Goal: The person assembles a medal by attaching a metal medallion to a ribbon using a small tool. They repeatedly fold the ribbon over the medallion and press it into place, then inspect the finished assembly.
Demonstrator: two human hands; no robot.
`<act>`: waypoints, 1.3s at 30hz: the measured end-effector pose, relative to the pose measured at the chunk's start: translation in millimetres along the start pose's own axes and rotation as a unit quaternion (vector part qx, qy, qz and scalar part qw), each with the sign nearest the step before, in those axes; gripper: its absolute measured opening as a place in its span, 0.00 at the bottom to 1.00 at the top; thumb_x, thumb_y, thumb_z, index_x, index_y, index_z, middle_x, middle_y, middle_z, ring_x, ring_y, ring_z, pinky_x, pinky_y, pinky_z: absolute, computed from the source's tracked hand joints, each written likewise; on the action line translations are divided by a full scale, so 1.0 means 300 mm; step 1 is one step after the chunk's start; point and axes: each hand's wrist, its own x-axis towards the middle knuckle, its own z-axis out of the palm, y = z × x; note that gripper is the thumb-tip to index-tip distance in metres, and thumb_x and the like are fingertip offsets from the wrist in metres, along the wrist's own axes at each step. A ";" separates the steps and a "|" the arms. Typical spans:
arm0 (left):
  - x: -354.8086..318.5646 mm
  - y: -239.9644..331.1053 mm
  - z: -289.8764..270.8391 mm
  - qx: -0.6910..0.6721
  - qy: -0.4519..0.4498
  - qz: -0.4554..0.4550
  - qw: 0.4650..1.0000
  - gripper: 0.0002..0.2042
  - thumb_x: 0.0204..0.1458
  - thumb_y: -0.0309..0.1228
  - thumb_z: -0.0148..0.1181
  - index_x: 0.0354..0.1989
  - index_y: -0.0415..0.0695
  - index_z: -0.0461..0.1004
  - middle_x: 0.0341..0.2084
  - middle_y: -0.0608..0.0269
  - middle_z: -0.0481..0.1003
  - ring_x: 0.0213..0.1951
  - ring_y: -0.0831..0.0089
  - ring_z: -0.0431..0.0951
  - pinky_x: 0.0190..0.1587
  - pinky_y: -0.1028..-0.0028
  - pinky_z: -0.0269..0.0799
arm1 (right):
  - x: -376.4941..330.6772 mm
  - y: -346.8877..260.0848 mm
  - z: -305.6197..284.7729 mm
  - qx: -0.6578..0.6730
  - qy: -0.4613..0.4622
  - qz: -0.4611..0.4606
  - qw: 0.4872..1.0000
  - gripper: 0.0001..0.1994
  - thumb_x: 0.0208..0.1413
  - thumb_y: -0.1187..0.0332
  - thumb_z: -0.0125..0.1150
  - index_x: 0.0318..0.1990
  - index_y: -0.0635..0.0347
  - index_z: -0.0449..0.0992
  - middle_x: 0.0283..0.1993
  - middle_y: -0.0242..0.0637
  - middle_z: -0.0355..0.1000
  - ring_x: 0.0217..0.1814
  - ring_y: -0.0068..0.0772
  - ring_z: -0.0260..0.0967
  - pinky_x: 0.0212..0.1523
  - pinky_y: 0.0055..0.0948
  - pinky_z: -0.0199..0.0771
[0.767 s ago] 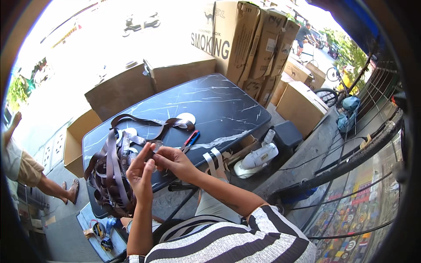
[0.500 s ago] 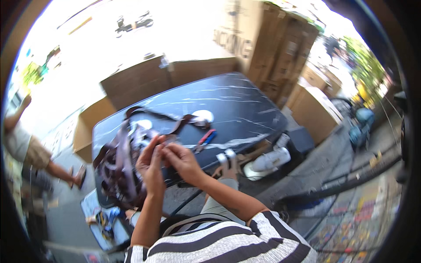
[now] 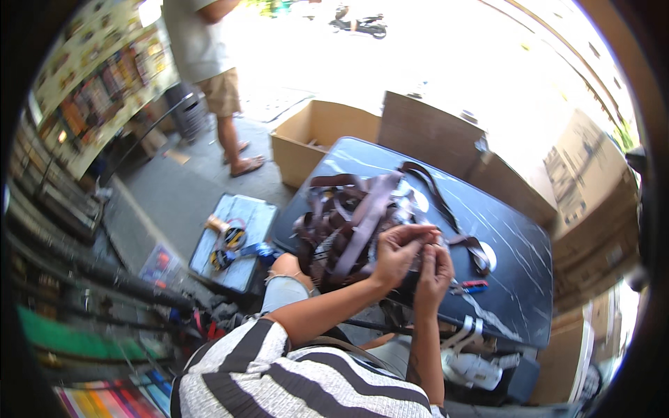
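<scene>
Both my hands meet above the near edge of a black marble-patterned table (image 3: 516, 279). My left hand (image 3: 396, 259) is closed in a pinch, its fingertips against those of the right. My right hand (image 3: 433, 277) is pinched upright beside it. Whatever is between the fingertips is too small to make out. Just left of and behind the hands lies a tangled heap of brown ribbon-like strap (image 3: 348, 226). One loose length of the strap (image 3: 446, 209) curves across the table to a white disc (image 3: 489, 258). A small red and blue hand tool (image 3: 474, 286) lies right of my right hand.
Cardboard boxes (image 3: 320, 132) stand along the table's far side, with more stacked at the right (image 3: 592, 181). On the left, a low pale blue stand (image 3: 233, 244) bears rolls of tape (image 3: 232, 240). A person in shorts (image 3: 221, 90) stands beyond it. A white machine (image 3: 474, 369) sits below the table's right.
The view has turned left, so the table and strap heap appear farther right. My hands remain together with fingertips pinched. The person and low stand show more fully.
</scene>
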 end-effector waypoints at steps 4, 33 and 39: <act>0.006 -0.009 0.005 -0.011 0.015 -0.050 0.999 0.10 0.58 0.15 0.59 0.47 0.34 0.81 0.41 0.52 0.83 0.45 0.71 0.83 0.53 0.74 0.79 | -0.001 -0.002 0.005 -0.024 0.008 -0.040 0.999 0.10 0.69 0.71 0.53 0.32 0.62 0.70 0.30 0.22 0.61 0.32 0.12 0.53 0.32 0.17 0.53; 0.003 0.139 -0.001 0.108 -0.184 -0.049 0.976 0.27 0.53 0.11 0.62 0.63 0.37 0.70 0.56 0.52 0.77 0.51 0.70 0.81 0.55 0.72 0.78 | 0.060 -0.258 -0.582 -0.547 -0.252 -0.029 0.798 0.18 0.54 0.82 0.58 0.52 0.61 0.79 0.49 0.44 0.72 0.56 0.49 0.67 0.61 0.37 0.65; 0.007 0.147 0.013 0.131 -0.193 -0.054 0.971 0.26 0.53 0.10 0.61 0.63 0.37 0.71 0.55 0.53 0.77 0.49 0.72 0.81 0.54 0.74 0.79 | 0.112 -0.299 -0.555 -0.470 -0.249 -0.048 0.846 0.10 0.56 0.83 0.56 0.45 0.65 0.74 0.39 0.40 0.68 0.47 0.36 0.69 0.49 0.35 0.72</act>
